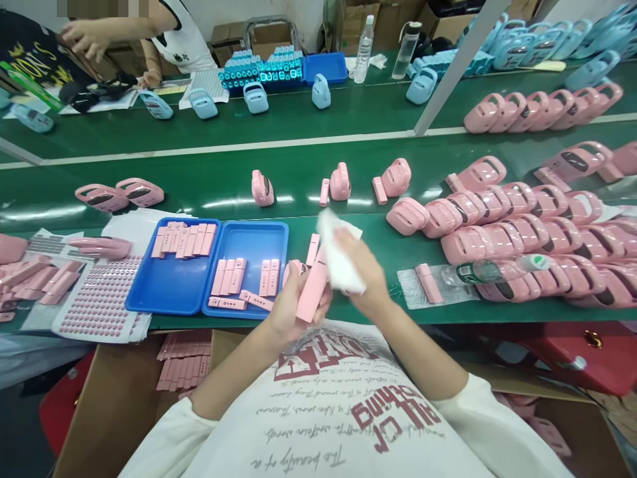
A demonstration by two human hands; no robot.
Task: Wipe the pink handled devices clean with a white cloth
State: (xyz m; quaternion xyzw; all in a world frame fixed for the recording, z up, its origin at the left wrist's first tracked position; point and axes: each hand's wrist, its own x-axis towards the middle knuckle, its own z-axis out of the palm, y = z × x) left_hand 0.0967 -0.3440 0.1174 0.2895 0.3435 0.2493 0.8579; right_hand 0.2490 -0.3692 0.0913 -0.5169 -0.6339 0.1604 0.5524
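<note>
My left hand (293, 299) is closed around a pink plastic housing (313, 292), a smooth piece with a flat side facing up. A white cloth (338, 255), blurred at its upper end, is gripped in my right hand (365, 272) and lies against or just beside the housing's upper end. Right beyond the left hand is a small pink stick-shaped piece (312, 249). To the left, a blue tray (281, 232) holds several similar pink pieces, some upright in rows and some lying crosswise. How the fingers sit under the housing is partly hidden.
Another blue tray (134, 299) adjoins it, beside a sticker sheet (99, 299). Many pink housings (497, 242) stand at right, near a plastic bottle (478, 272) and a pink stick (428, 284) on a clear bag. Across the green line (209, 159), a co-worker's hand (87, 40) shows.
</note>
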